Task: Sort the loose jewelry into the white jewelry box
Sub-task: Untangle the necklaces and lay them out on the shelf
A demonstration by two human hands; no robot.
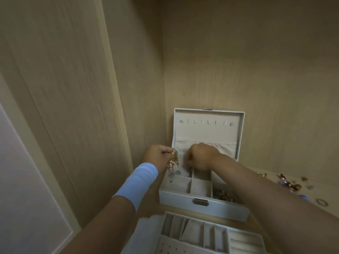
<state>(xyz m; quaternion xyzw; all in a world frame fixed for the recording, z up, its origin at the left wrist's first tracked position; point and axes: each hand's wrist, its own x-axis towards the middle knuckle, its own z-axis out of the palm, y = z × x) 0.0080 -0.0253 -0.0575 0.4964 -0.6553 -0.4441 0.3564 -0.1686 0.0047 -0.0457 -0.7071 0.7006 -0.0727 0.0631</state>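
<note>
Head view: a white jewelry box (201, 208) stands open near the left rear corner of a wooden shelf (326, 189), its lid (207, 131) upright against the back wall.
Left hand (157, 154): fingers clamped on a bunch of jewelry (173, 162), held over the box's left rear corner. A gold chain, a coloured charm and silvery pieces dangle from it into the left compartments.
Right hand (200, 156): reaches into the rear middle of the box, back of the hand to the camera and fingers curled downward. I cannot tell whether they pinch a piece or hold nothing.
Loose jewelry (289, 184): scattered on the shelf's right side, well apart from the box and partly hidden behind the right forearm. A single ring (322, 202) lies nearer the front.
Already sorted: a dark, glinting pile (222, 195) fills the front right compartment. The front left and front middle ones look bare.
Risk, tangling: the hanging strands sit close together and could knot, or snag on a divider if the bunch is lowered all at once.
Risk, dropping: a piece slipping from the bunch would probably land in the wrong compartment or outside the left wall.
Risk, sweeping: the right forearm passes low over the scattered pieces, so drawing it back carelessly could push them off the shelf.
In the way: a divided tray (194, 233) lies at the shelf's front edge, just before the box, and both arms must reach over it.
Other things: a row of hooks (207, 123) inside the lid carries nothing, and a pale wristband (139, 180) wraps the left forearm.
</note>
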